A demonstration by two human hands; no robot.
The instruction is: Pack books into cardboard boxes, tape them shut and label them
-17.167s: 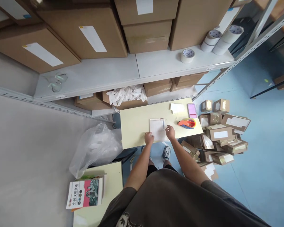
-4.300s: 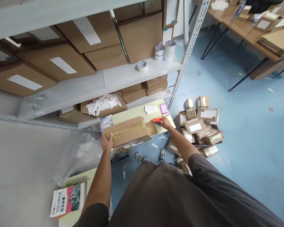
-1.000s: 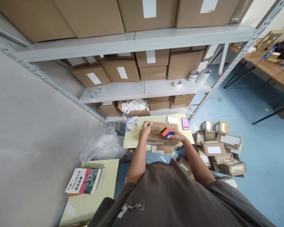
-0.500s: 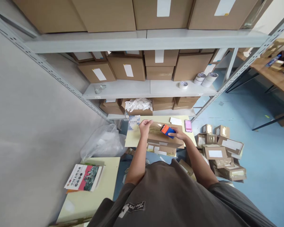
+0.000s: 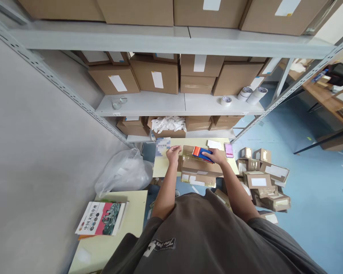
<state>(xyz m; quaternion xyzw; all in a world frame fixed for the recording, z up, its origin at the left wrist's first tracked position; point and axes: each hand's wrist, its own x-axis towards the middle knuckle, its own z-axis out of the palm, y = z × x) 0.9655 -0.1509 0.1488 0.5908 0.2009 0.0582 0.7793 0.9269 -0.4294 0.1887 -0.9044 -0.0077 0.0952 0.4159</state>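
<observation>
Head view, near to far: right hand (image 5: 217, 155) wrapped closed around an orange-and-blue tape dispenser (image 5: 202, 154), which is pressed on top of a taped cardboard box (image 5: 200, 166) lying on a pale yellow table (image 5: 166, 169). Left hand (image 5: 173, 154) sits at the box's left end, fingers in a narrow loose curl; can't tell if it grips the box. Printed sheet (image 5: 162, 146), blurred, lies on the table just left of the box; white paper slip (image 5: 214, 144) and pink card (image 5: 229, 150) lie beyond it. Floor right: pile of small cardboard parcels (image 5: 263, 179). Left: clear plastic bag (image 5: 124, 172); near left, a book (image 5: 100, 218) on a second table. Far: metal shelving (image 5: 171, 105) with cardboard cartons (image 5: 156, 76), tape rolls (image 5: 253, 95) and a box of white packing material (image 5: 168, 125).
</observation>
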